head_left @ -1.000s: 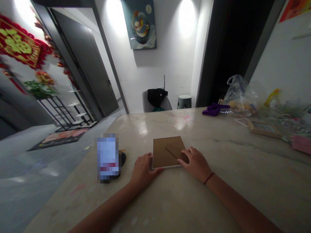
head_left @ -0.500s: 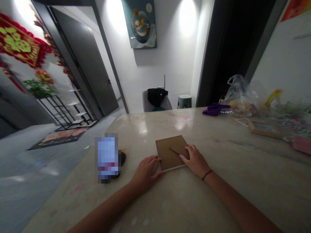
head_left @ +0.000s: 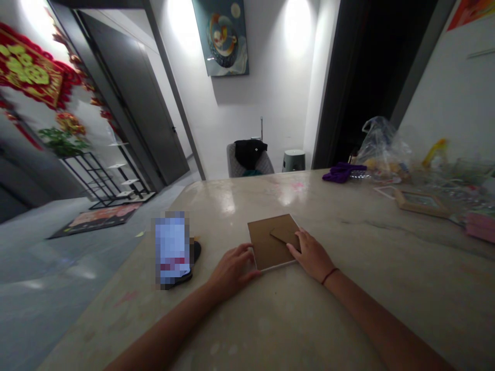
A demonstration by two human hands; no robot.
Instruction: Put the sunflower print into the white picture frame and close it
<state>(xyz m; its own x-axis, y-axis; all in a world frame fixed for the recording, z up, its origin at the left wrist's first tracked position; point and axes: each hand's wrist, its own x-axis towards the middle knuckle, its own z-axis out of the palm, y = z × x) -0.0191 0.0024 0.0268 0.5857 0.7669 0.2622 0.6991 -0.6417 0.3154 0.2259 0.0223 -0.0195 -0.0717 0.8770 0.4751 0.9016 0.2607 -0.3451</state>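
Note:
A white-rimmed picture frame (head_left: 268,252) lies back side up on the table, its brown backing board showing a slanting stand flap. My left hand (head_left: 232,270) grips the frame's left side, fingers bent at the edge and thumb at the near left corner. On the opposite side my right hand (head_left: 314,255) holds the frame's right edge, with the thumb on the backing beside the flap's lower end. Its fingertips rest close together near the right rim. The frame's front face is hidden.
To the left stands a phone (head_left: 172,247) with a blurred screen, on a dark holder. Along the right lie a purple cloth (head_left: 342,172), a clear plastic bag (head_left: 382,149), a wooden frame (head_left: 421,202) and a pink block (head_left: 480,225). The marble-like table (head_left: 247,330) ends on the left.
The left fingers have drawn back slightly from the backing toward the frame's left edge. My right hand and the frame stay almost in place.

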